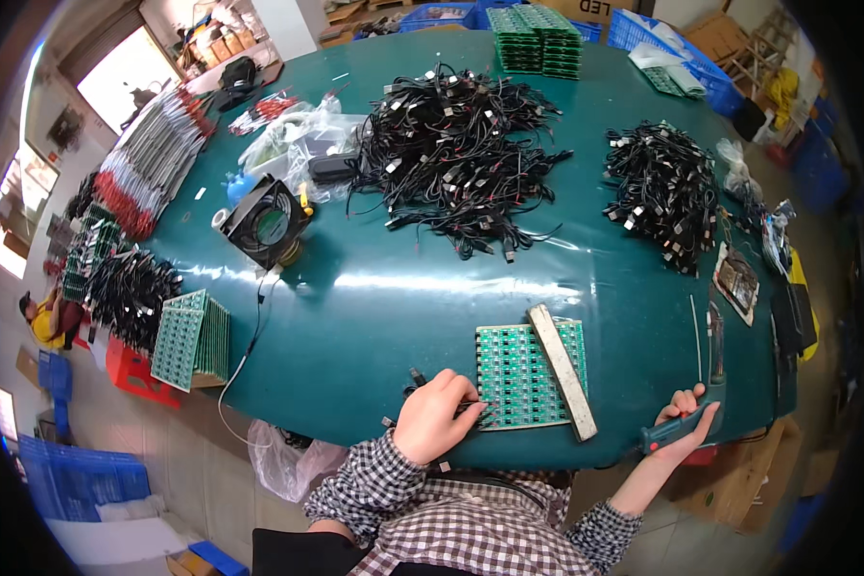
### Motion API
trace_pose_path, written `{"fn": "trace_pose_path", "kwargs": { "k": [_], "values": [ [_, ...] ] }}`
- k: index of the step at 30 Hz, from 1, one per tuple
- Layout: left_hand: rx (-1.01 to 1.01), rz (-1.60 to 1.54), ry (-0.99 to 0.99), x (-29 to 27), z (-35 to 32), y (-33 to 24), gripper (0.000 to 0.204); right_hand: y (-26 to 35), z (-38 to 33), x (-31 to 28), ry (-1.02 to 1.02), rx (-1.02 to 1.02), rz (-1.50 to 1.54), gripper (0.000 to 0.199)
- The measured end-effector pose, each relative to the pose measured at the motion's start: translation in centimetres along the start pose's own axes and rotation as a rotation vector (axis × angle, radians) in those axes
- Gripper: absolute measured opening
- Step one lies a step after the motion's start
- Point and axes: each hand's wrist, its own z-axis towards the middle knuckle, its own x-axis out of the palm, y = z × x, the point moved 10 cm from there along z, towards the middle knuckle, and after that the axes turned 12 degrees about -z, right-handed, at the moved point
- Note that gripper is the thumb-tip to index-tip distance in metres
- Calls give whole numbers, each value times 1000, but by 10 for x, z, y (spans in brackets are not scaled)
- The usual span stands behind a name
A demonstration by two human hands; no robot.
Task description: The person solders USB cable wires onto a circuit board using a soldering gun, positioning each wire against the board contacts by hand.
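Plainly, the left hand was curled around some black USB cables at the left edge of the green circuit-board panel, which lay on the near side of the tabletop beneath a slanting pale bar. The right hand gripped a teal soldering gun (its tip pointing toward the far side). Farther away lay a large cable heap.

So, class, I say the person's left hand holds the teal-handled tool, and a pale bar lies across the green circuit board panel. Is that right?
Not quite: the head view shows the teal-handled tool in the right hand, not the left. The pale bar does lie across the green circuit board panel.
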Motion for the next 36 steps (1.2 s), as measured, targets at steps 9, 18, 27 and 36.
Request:
{"fn": "trace_pose_path", "kwargs": {
  "k": [9,18,27,36],
  "values": [
    [-100,32,79,-3,-6,-5,19,-3,-5,5,-11,-9,5,35],
    [-22,329,42,-47,8,-17,27,1,-3,7,19,-16,-4,33],
    [204,98,-203,-107,147,-13,22,-1,-3,8,-16,-17,-20,33],
    [-123,245,-248,-137,173,117,22,-12,1,13,24,51,-3,33]
  ]
}}
